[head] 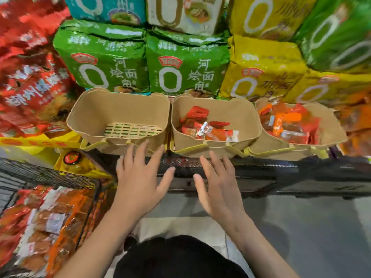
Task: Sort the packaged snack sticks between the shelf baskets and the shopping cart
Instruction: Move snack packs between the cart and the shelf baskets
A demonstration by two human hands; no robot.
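Three tan baskets stand side by side on the shelf. The left basket (94, 113) holds nothing, and its slotted floor shows. A few red and orange snack stick packs (208, 129) lie in the middle basket (241, 117). The right basket (333, 133) is heaped with more snack packs (291, 125). At the lower left, the black wire shopping cart (46, 177) holds a pile of snack packs (44, 221). My left hand (138, 175) and my right hand (218, 185) hover with spread fingers, holding nothing, just in front of the left and middle baskets.
Large green (104, 65), yellow (261, 71) and red (30, 81) noodle bags are stacked behind and beside the baskets. A yellow packet (78, 163) lies between cart and shelf. The dark shelf front (281, 177) runs below the baskets, with grey floor (311, 227) beneath.
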